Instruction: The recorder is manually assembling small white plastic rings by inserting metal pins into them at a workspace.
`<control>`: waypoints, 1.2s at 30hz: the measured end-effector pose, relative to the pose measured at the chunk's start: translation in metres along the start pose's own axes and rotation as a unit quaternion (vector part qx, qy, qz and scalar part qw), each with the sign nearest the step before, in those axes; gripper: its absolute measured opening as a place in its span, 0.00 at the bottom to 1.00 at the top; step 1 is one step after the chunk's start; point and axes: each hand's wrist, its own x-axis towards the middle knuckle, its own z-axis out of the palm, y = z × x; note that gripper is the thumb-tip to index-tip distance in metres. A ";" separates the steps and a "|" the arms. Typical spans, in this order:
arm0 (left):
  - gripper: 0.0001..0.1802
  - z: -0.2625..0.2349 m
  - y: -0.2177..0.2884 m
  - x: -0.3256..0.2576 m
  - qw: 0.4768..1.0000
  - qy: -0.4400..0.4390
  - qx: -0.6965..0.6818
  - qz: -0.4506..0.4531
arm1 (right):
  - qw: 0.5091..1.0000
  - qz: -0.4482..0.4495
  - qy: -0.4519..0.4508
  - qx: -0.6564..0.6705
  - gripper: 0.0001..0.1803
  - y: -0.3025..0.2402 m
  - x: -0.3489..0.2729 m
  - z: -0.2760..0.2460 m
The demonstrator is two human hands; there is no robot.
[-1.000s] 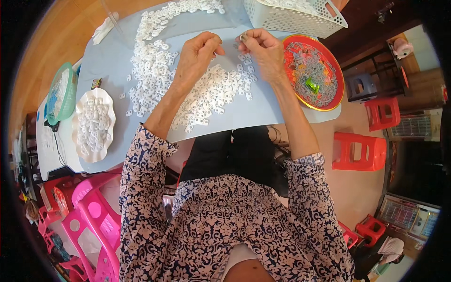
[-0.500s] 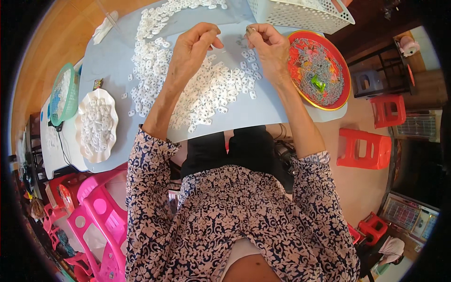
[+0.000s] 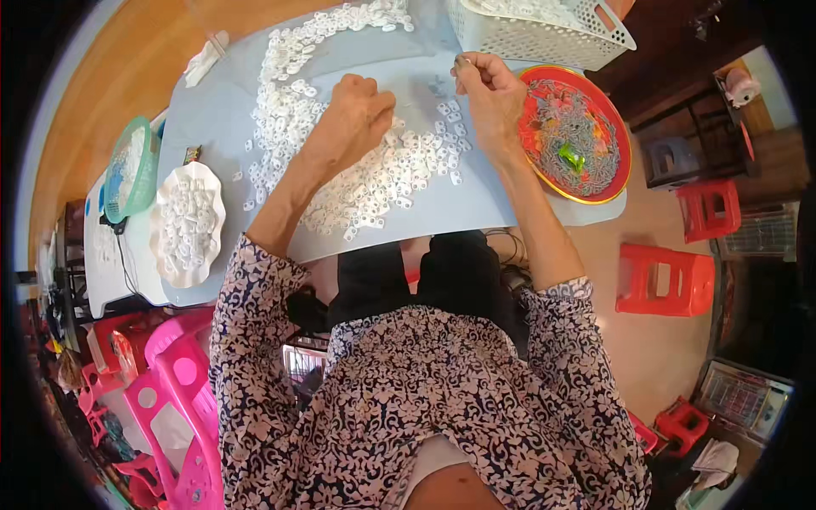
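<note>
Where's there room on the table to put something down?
On the blue table, one bare patch lies between the white cloth, the scalloped dish and the white pieces. A narrower one runs between those pieces and the right forearm. It's crowded around the left hand, and the red tray is covered in grey pieces.

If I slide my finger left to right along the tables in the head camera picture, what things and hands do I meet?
Rounded green plastic basket → white wavy-edged oval dish → person's bare left hand → person's bare right hand → rounded red tray with a gold rim.
</note>
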 end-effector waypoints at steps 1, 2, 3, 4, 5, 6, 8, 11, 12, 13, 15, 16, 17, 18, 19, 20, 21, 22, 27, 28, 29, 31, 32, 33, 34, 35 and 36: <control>0.05 -0.001 0.002 0.005 1.000 -0.001 0.000 0.002 | 1.000 -0.012 0.014 0.014 0.07 0.000 0.002 -0.001; 0.04 -0.001 0.004 0.012 1.000 0.006 -0.027 -0.014 | 0.999 -0.024 0.027 0.028 0.07 -0.001 0.004 -0.003; 0.04 -0.001 0.006 0.017 0.998 0.013 -0.055 -0.031 | 0.999 -0.025 0.029 0.028 0.07 -0.001 0.004 -0.004; 0.04 0.001 0.006 0.019 0.998 0.013 -0.053 -0.030 | 0.998 -0.023 0.039 0.033 0.07 -0.001 0.004 -0.003; 0.04 0.003 0.005 0.021 0.997 0.014 -0.072 -0.026 | 0.998 -0.020 0.049 0.037 0.07 -0.001 0.003 -0.002; 0.05 0.004 0.004 0.022 0.996 0.015 -0.091 -0.022 | 0.998 -0.020 0.047 0.039 0.07 -0.002 0.002 -0.001; 0.06 0.001 0.008 0.021 0.996 -0.023 -0.084 -0.024 | 0.998 -0.010 0.042 0.036 0.06 -0.004 0.000 0.000; 0.14 -0.009 0.032 0.009 0.992 -0.068 -0.102 0.011 | 0.999 -0.005 0.033 0.021 0.05 -0.007 -0.003 -0.002; 0.15 -0.010 0.041 0.003 0.992 -0.045 -0.112 0.040 | 0.999 -0.010 0.034 0.005 0.04 -0.008 -0.004 -0.001; 0.16 -0.014 0.050 -0.002 0.988 -0.073 -0.131 0.033 | 0.999 -0.007 0.031 0.006 0.04 -0.011 -0.007 -0.001; 0.21 -0.022 0.060 -0.010 0.983 -0.136 -0.119 0.027 | 1.000 0.000 0.017 -0.009 0.04 -0.012 -0.008 0.001; 0.20 -0.021 0.060 -0.015 0.982 -0.146 -0.120 0.026 | 1.000 0.004 0.017 -0.009 0.04 -0.012 -0.008 0.002; 0.20 -0.020 0.057 -0.018 0.981 -0.149 -0.122 0.023 | 1.000 -0.014 0.006 -0.016 0.04 -0.010 -0.007 0.003; 0.19 -0.020 0.053 -0.021 0.983 -0.143 -0.118 0.015 | 0.999 -0.033 -0.005 -0.023 0.04 -0.009 -0.008 0.003; 0.19 -0.021 0.050 -0.022 0.984 -0.137 -0.114 0.008 | 0.999 -0.029 -0.004 -0.025 0.04 -0.010 -0.007 0.003; 0.18 -0.023 0.049 -0.023 0.984 -0.127 -0.127 -0.002 | 0.999 -0.025 -0.009 -0.020 0.04 -0.012 -0.007 0.004; 0.18 -0.023 0.048 -0.024 0.983 -0.130 -0.130 -0.003 | 1.000 -0.021 -0.013 -0.014 0.04 -0.012 -0.008 0.004; 0.18 -0.024 0.047 -0.026 0.985 -0.111 -0.131 -0.014 | 1.000 -0.019 -0.014 -0.013 0.04 -0.011 -0.007 0.004; 0.18 -0.027 0.039 -0.038 0.986 -0.112 -0.113 -0.040 | 0.999 -0.018 -0.009 -0.030 0.05 -0.009 -0.006 0.003; 0.19 -0.027 0.040 -0.039 0.989 -0.105 -0.099 -0.031 | 0.999 -0.017 -0.015 -0.031 0.06 -0.009 -0.008 0.002; 0.19 -0.027 0.041 -0.041 0.991 -0.098 -0.083 -0.022 | 0.999 -0.015 -0.019 -0.031 0.06 -0.009 -0.009 0.003; 0.19 -0.027 0.041 -0.040 0.991 -0.098 -0.093 -0.024 | 0.999 0.005 -0.025 -0.021 0.05 -0.011 -0.008 0.004; 0.20 -0.026 0.040 -0.039 0.990 -0.098 -0.103 -0.023 | 0.999 0.003 -0.026 -0.021 0.05 -0.009 -0.007 0.004; 0.20 -0.026 0.039 -0.039 0.990 -0.088 -0.106 -0.025 | 0.999 0.002 -0.028 -0.030 0.05 -0.007 -0.007 0.003; 0.20 -0.027 0.038 -0.038 0.990 -0.086 -0.106 -0.026 | 0.999 0.002 -0.031 -0.040 0.05 -0.006 -0.009 0.003; 0.19 -0.030 0.037 -0.036 0.991 -0.081 -0.107 -0.027 | 0.999 0.002 -0.033 -0.041 0.05 -0.006 -0.008 0.002; 0.19 -0.032 0.035 -0.034 0.991 -0.076 -0.109 -0.028 | 0.998 0.013 -0.038 -0.040 0.05 -0.006 -0.008 0.001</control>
